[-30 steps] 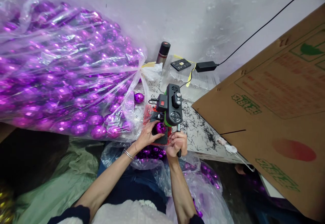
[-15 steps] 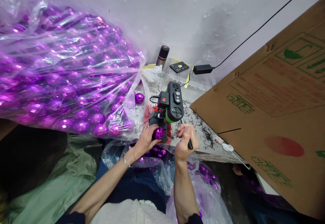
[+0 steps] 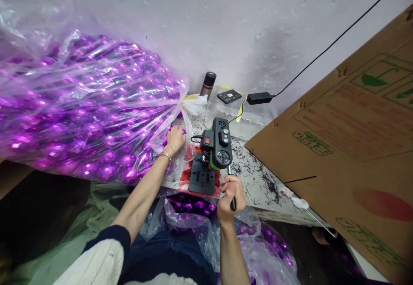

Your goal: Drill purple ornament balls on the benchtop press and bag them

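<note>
My left hand (image 3: pixel 176 139) reaches to the mouth of the big clear bag, its fingers curled over a shiny purple faceted ball (image 3: pixel 184 131) that is mostly hidden. My right hand (image 3: pixel 231 196) is closed round the black-gripped lever (image 3: pixel 233 205) of a small black and green bench drill press (image 3: pixel 221 143). The drill press's slotted black base plate (image 3: pixel 202 178) is bare and rests on a red patch of the table. Below the table edge, an open clear bag (image 3: pixel 190 205) in front of me holds more purple balls.
A large clear bag of purple balls (image 3: pixel 97 125) fills the left. A cardboard box (image 3: pixel 348 147) leans in from the right. Behind the machine are a thermos (image 3: pixel 208 82), a phone-like black device (image 3: pixel 229 96) and a power adapter (image 3: pixel 260 98). Black shavings (image 3: pixel 254 168) litter the table.
My left hand has left the base plate and moved up and left to the ball by the bag. The ball on the plate is gone. My right hand stays on the lever.
</note>
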`<state>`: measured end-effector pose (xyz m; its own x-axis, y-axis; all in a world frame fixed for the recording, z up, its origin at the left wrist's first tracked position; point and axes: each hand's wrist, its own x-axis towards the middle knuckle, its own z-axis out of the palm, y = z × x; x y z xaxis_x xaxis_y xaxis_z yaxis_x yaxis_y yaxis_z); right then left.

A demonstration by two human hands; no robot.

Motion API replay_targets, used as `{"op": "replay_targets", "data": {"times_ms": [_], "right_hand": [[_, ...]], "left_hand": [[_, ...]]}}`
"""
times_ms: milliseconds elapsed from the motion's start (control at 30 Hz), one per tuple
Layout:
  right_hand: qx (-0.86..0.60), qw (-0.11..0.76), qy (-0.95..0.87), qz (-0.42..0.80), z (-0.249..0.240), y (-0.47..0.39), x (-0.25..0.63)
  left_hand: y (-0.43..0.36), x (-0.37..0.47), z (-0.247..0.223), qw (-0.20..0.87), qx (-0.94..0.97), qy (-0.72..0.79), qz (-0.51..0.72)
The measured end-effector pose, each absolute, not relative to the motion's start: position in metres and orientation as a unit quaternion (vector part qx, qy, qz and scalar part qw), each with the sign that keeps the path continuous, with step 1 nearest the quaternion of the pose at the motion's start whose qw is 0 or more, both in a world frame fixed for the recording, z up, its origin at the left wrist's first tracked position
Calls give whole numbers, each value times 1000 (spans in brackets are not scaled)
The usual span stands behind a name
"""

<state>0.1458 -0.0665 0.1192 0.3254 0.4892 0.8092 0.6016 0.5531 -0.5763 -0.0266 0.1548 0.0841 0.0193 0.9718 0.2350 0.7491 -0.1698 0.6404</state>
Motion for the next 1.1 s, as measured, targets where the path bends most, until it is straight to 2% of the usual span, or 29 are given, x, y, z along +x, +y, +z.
{"op": "replay_targets", "data": {"times_ms": [133, 233, 367, 433, 567, 667, 833, 967, 1100], "right_hand": [[-466, 667, -579, -45, 121, -66, 145], [-468, 663, -583, -43, 121, -66, 146], [-474, 663, -578, -37, 124, -66, 145], [-477, 670, -568, -33, 128, -65, 144], [-470, 677, -566, -30, 136, -64, 142], [-472, 668, -574, -30, 139, -65, 143], [-472, 658, -586, -32, 140, -67, 145], [-474, 649, -594, -40, 141, -68, 145], [-471, 646, -598, -49, 141, -68, 146]], "left_hand": [[154, -29, 89, 185, 696, 630, 291], [138, -43, 101, 229, 655, 644, 322], [99, -67, 118, 416, 542, 581, 442], [71, -72, 120, 507, 508, 519, 464], [13, -58, 101, 589, 498, 450, 451], [-14, -37, 73, 548, 532, 472, 441], [-18, -11, 37, 375, 645, 519, 417], [-9, -5, 29, 278, 722, 492, 399], [-5, -3, 30, 251, 753, 486, 367]]}}
